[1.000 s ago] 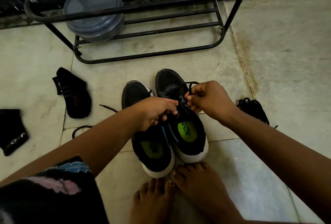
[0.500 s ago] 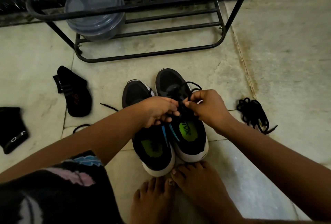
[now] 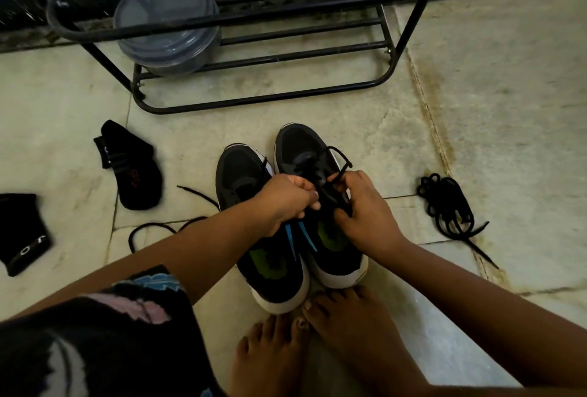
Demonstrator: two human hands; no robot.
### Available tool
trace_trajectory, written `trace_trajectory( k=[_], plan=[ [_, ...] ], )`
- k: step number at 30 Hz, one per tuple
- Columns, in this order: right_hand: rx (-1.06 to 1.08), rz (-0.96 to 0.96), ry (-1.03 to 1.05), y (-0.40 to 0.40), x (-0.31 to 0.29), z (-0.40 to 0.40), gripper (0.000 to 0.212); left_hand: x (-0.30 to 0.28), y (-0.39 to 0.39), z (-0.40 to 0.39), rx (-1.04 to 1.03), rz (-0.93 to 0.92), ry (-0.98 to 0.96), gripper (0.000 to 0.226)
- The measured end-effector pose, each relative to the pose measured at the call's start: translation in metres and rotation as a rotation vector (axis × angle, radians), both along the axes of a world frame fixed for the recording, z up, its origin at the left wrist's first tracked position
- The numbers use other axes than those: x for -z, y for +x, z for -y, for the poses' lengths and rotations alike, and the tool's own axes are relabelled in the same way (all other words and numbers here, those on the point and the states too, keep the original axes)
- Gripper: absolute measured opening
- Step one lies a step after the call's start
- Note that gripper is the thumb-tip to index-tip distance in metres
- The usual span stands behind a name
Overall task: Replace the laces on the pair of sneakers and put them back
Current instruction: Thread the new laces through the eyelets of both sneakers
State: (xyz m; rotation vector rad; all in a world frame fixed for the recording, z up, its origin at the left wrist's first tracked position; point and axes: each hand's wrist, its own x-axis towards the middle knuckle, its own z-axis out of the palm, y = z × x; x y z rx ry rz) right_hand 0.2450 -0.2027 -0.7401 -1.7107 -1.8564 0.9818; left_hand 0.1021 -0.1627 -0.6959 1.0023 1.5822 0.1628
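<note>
Head view, looking down at the floor between my knees. Pair of sneakers side by side at frame centre, toes pointing to the top of the frame, heels against my bare feet (image 3: pixel 317 333), which seem to brace them while I pull.

Right sneaker (image 3: pixel 320 206): black lace (image 3: pixel 336 158) partly threaded through the eyelets, a loop standing free above my knuckles. My left hand (image 3: pixel 286 202) is curled tight, its grip pinching one end of that lace over the tongue. My right hand (image 3: pixel 365 206) is curled the same way, thumb and fingers closed on the other end. Both ends held taut, I judge, to even the lacing before the next eyelet.

Left sneaker (image 3: pixel 254 222): partly under my left wrist; whether it is laced I cannot tell. Blue pull tabs show between the two shoes.

Around: loose lace (image 3: pixel 152 228) on the floor at centre left, passing behind my forearm. Bundled lace (image 3: pixel 448 202) at right, well apart. Two black socks (image 3: pixel 130 171) at left. Shoe rack (image 3: pixel 254 31) across the top, a lidded grey container (image 3: pixel 168 28) on its lowest shelf at left; the rest of that shelf is bare bars, likely where the pair returns. Nothing lies between shoes and rack.
</note>
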Motion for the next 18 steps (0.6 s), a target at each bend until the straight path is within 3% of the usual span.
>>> trace_trajectory(
  k=[10, 16, 18],
  plan=[
    [-0.005, -0.013, 0.027, 0.002, 0.006, 0.002, 0.045, 0.004, -0.017, 0.016, -0.006, 0.026, 0.216, 0.007],
    [0.024, -0.074, 0.016, 0.003, 0.008, 0.003, 0.046, -0.008, -0.021, 0.023, -0.247, 0.080, 0.318, 0.017],
    [0.033, -0.085, 0.011, 0.002, 0.008, 0.003, 0.046, -0.014, -0.021, 0.019, -0.427, 0.189, 0.243, 0.015]
  ],
)
